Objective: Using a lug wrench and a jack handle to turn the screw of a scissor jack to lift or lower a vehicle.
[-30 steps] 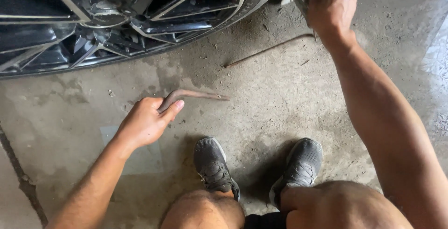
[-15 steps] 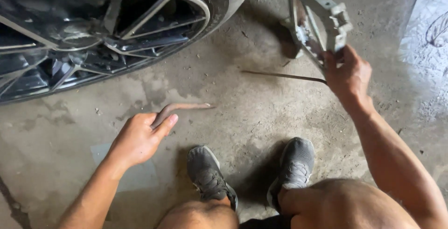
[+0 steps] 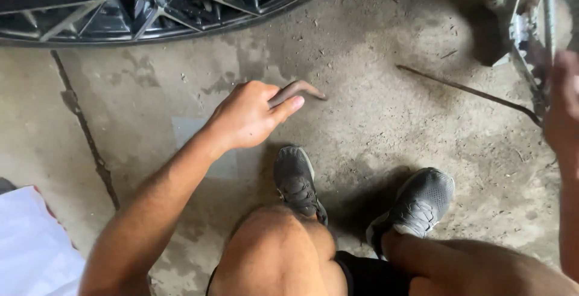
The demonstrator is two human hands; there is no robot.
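Observation:
My left hand [image 3: 247,117] is closed around a bent brownish metal rod [image 3: 298,89], whose curved end sticks out past my fingers just above the concrete floor. My right hand [image 3: 564,106] is blurred at the right edge, at the metal scissor jack [image 3: 531,24] in the top right corner; whether it grips the jack I cannot tell. A long thin dark rod [image 3: 467,91] lies on the floor and runs from the middle toward the jack.
A dark alloy car wheel [image 3: 151,0] fills the top left. My two grey shoes [image 3: 295,181] [image 3: 419,202] and bare knees are at the bottom. A white cloth [image 3: 33,248] lies at the lower left. A crack [image 3: 84,127] crosses the concrete.
The view has swung right and down. My right hand and the jack have shifted to the right edge. My left hand has closed over the bent rod and hides more of it.

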